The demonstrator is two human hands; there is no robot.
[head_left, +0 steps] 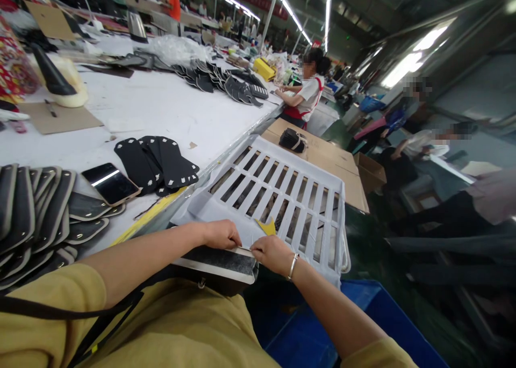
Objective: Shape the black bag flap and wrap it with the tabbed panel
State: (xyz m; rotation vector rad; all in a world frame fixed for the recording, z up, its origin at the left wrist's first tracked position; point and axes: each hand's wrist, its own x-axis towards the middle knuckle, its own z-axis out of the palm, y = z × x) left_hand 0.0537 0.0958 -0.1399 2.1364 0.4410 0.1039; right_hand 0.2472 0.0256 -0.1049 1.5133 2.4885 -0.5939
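Observation:
A black panel with a pale edge (pixel 220 261) lies close to my body, at the near side of a grey slatted rack (pixel 282 182). On the panel's far edge, my left hand (pixel 221 233) is closed with its fingers curled in a pinch. My right hand (pixel 274 254), with a bracelet at the wrist, pinches the same edge near its right end. Only a short gap separates the two hands. Just beyond the right hand, a small yellow piece (pixel 266 226) rests on the slats. The undersides of my fingers are hidden.
On the white table (pixel 161 110) at left lie stacked black pieces (pixel 36 212), a phone (pixel 110 182) and black strips with white marks (pixel 157 164). A blue bin (pixel 363 314) stands low at right. Beyond the rack are cardboard (pixel 334 164) and a co-worker (pixel 308 91).

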